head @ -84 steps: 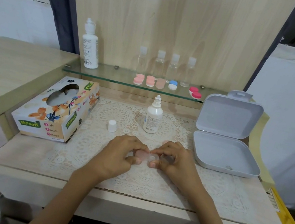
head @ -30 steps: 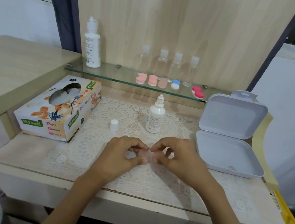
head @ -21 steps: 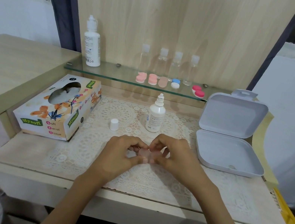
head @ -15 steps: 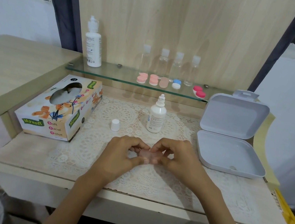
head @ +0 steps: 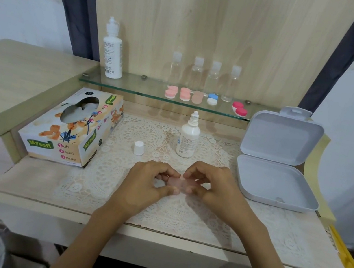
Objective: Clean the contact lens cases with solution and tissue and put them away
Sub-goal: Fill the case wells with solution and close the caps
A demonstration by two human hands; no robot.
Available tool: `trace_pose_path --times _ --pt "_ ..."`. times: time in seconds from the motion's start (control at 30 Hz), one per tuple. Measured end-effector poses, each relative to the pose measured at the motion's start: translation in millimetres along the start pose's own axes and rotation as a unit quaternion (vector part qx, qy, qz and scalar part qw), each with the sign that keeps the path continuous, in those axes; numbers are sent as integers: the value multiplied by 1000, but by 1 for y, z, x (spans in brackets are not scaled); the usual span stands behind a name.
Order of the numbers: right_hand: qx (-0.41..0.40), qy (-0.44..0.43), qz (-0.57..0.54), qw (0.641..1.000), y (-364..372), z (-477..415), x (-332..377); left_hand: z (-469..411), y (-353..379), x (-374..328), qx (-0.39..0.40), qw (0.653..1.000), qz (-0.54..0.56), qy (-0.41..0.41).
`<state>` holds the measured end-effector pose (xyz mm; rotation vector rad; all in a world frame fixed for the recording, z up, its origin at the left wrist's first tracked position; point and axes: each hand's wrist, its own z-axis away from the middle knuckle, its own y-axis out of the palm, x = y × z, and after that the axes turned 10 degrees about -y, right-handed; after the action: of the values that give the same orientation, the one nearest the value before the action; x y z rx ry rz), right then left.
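Tabletop [head: 28, 181]: pale wood, running under everything in front of me.
Lace mat [head: 143, 132]: cream, spread over the middle of the tabletop from the back edge to the front edge.
Glass shelf [head: 146, 88]: fixed to the wooden back panel, above the back edge of the tabletop.
Storage box [head: 277, 201]: grey plastic, at the right edge of the tabletop, with its lid standing open at the back.
Tissue box [head: 70, 129]: floral print, at the left edge, set at an angle, with white tissue in its oval slot.
Left hand [head: 145, 187]: mine, fingers curled in, thumb and fingertips pinching the left end of the lens case.
Right hand [head: 215, 190]: mine, fingers curled too, pinching the right end of the same case.
Tall white bottle [head: 112, 51]: upright at the left end of the glass shelf.
Clear bottles [head: 196, 73]: four in a row, white caps, along the back of the shelf.
Small solution bottle [head: 188, 138]: upright on the mat, uncapped, just behind my hands.
Lens cases [head: 185, 94]: five along the shelf's front edge: two pink, one beige, one blue and white, one red at the right.
Pale pink lens case [head: 177, 182]: translucent, held between both my hands just above the middle of the mat; its lids are hidden by my fingers.
White cap [head: 138, 148]: standing on the mat, between the tissue box and the small solution bottle.
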<state>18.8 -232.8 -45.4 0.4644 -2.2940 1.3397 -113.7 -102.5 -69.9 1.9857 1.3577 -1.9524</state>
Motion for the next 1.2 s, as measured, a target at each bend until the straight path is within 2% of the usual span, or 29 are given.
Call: trace_pose_path --times 0.27,0.47,0.73,0.83,0.97,1.2 --pt "1 -12 76 997 5 2 -12 1 -1 -1 -1 1000 -7 5" --pt "41 -27 11 999 0 11 -10 -1 0 0 -4 1000 -1 8" --pt "12 4 68 998 4 11 -19 0 0 1 -4 1000 -1 3" --pt "11 18 58 998 3 10 -17 0 0 1 -7 1000 -3 3" --pt "43 -15 22 999 1 11 -17 0 0 1 -3 1000 3 1" --pt "5 -12 59 998 8 10 -18 0 0 0 -6 1000 -4 1"
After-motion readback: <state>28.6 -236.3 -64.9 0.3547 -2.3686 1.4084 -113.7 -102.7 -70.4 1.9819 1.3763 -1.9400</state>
